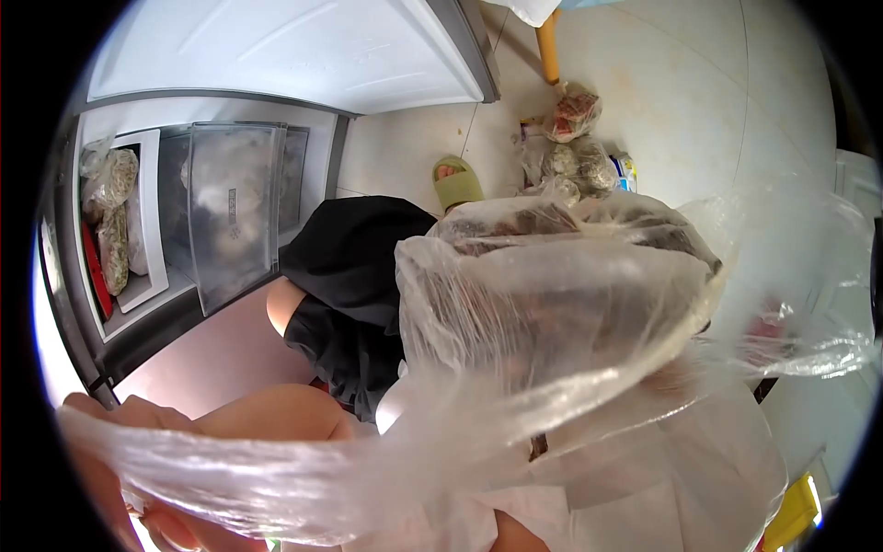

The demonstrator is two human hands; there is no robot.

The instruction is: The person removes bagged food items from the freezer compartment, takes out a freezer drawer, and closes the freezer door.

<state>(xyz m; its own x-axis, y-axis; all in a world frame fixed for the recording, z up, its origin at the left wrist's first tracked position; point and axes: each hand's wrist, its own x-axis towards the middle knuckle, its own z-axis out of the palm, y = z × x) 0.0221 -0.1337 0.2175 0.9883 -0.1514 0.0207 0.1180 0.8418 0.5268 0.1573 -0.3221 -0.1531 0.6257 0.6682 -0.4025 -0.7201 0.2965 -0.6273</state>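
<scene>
In the head view, my left hand [239, 414] is at the lower left. Its fingers are closed on the gathered end of a clear plastic bag [552, 304], which is pulled taut across the front. Dark, lumpy contents show through the bag's upper part, but I cannot make out their kind. My right hand is mostly hidden behind the cloudy plastic; a blurred skin-toned patch shows near the bag's right side, and its fingers cannot be made out. Another loose flap of clear plastic [809, 304] spreads out at the right.
At the left, a freezer stands with its door [294, 55] open. A frosted drawer front [235, 212] is tilted out beside several bagged foods [115, 202]. More bagged items [575, 161] lie on the tiled floor, near a green slipper [457, 184] and a wooden leg [548, 51].
</scene>
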